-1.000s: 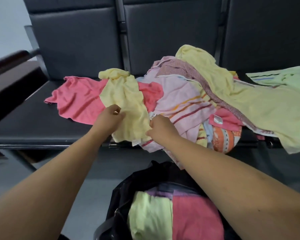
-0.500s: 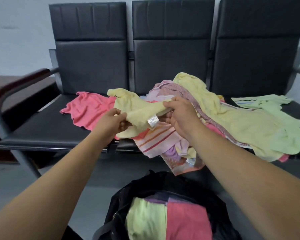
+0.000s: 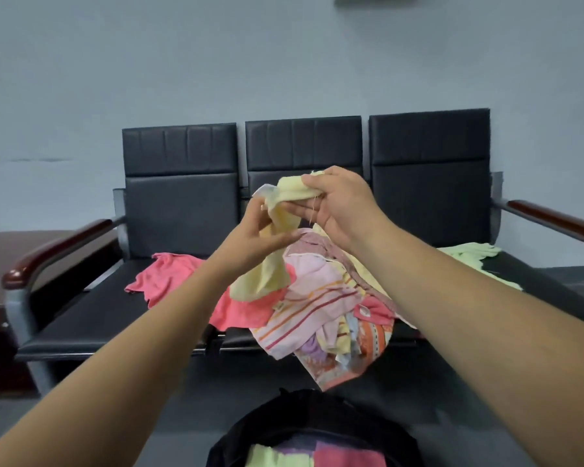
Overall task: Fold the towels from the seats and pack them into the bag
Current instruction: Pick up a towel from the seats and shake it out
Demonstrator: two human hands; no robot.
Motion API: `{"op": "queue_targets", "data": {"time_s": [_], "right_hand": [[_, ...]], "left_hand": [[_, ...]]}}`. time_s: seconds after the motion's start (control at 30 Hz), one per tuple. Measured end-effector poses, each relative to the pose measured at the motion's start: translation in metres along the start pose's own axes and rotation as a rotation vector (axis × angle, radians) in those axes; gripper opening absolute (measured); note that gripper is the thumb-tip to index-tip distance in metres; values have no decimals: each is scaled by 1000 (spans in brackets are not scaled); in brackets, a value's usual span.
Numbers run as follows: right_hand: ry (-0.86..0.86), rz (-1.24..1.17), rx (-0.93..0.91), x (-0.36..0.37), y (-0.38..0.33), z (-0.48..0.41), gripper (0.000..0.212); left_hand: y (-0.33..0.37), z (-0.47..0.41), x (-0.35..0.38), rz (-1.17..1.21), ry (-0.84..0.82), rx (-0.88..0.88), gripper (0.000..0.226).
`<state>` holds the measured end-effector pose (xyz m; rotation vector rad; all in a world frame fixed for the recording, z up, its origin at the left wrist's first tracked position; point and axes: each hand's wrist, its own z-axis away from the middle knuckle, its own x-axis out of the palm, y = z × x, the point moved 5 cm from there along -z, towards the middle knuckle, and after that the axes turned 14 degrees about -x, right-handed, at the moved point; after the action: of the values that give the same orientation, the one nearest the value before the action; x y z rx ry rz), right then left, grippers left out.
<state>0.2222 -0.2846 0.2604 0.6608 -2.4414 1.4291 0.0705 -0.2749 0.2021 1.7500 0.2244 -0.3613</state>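
Yellow towel pinched between left hand, right hand

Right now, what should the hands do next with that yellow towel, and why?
Probably slide the left hand along the edge, away from the right hand, to spread the yellow towel flat. Both hands pinch it close together near one corner, so it hangs bunched above the pile and cannot be folded for the bag.
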Motion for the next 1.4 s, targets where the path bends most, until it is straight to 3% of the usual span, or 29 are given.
{"op": "queue_targets", "data": {"time_s": [0.1,0.2,0.33,0.43,0.53,0.63,0.77,0.9,0.97,1.0,1.07,1.13,1.17,1.23,1.3,1.4], "right_hand": [[15,44,-52,9,-30,1,7],[103,97,-105,6,-52,-2,9],[308,395,-154,-39,-67,-10,9],[424,664,-44,-84,-59,-11,4],[476,529,100,-115,-42,-6,8],[411,488,186,-123,-34,-2,4],[334,448,125,-108,-55,-17,7],[141,696,-78,-71,-101,-41,50],[114,726,-182,-50,-125,-47,60],[133,651,-245,-43,-139,-50,56],[220,175,-321,-33,-162,-58,33],[273,-255,-234,-20,-170,-58,13],[282,-267,-194,-17,-169,-58,7],[287,16,-174,-21,-163,-52,6],[325,357,-214,-33,-159,-48,10],[414,375,-253,-56,-155,-41,24]], "left_hand": [[23,1,-7,-233,300,39,32],[25,0,-20,-349,418,6,19],[8,1,-31,-551,257,-85,10],[-12,5,-42,-693,107,-135,25],[-28,5,-61,-837,94,-200,23],[-22,-3,-77,-877,106,-224,16],[29,-19,-92,-723,244,-193,21],[106,-23,-113,-538,393,-132,27],[144,-15,-123,-498,424,-92,25],[162,-10,-125,-410,377,-50,25],[197,5,-124,-7,157,84,27],[221,17,-123,321,-28,180,30],[226,19,-122,342,-67,173,31],[221,16,-116,138,-59,74,25],[203,9,-116,-232,66,-67,21],[176,4,-127,-807,341,-172,19]]}}
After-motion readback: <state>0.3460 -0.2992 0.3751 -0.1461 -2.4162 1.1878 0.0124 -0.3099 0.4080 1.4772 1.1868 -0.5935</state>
